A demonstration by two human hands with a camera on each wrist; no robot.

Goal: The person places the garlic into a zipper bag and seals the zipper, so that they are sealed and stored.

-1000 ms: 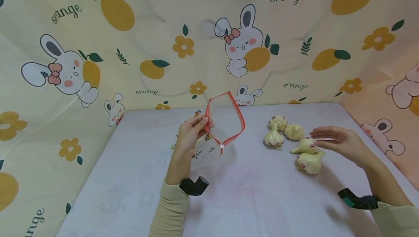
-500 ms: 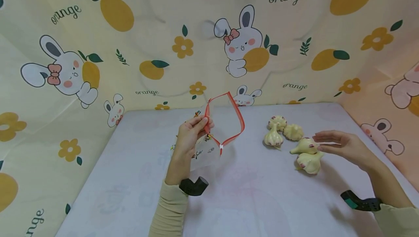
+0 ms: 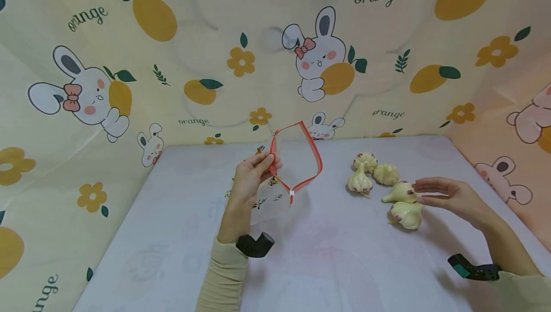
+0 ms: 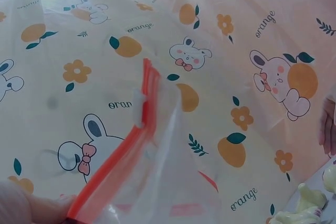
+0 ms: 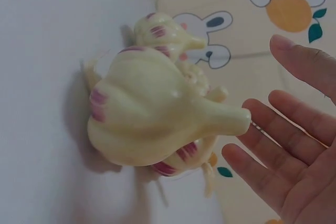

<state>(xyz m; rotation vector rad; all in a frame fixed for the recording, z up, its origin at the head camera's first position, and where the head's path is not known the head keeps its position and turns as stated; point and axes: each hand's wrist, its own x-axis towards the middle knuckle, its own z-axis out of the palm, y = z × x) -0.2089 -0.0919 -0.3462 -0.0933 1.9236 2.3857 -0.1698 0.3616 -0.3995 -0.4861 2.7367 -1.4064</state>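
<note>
My left hand (image 3: 251, 173) pinches the rim of a clear zip bag (image 3: 316, 154) between thumb and fingers. The bag's red-orange zip edge bows out into a wide open loop, with a white slider (image 3: 292, 193) at the near corner. Small printed figures show on the clear film below my wrist. At the right, my right hand (image 3: 452, 198) hovers with fingers extended beside two garlic bulbs, the nearer bulb (image 3: 407, 215) and the one behind it (image 3: 401, 192). In the right wrist view, a purple-streaked garlic bulb (image 5: 142, 108) points its stem toward my spread fingers.
Farther back on the white table (image 3: 172, 235) sit more bulbs: a garlic bulb with its stem up (image 3: 360, 180), a rounded bulb (image 3: 386, 173) and a purple-marked bulb (image 3: 366, 161). A patterned cloth (image 3: 241, 15) hangs behind and along both sides.
My right hand has shifted slightly toward me and to the right beside the near garlic bulbs. The left hand and the zip bag stay where they were.
</note>
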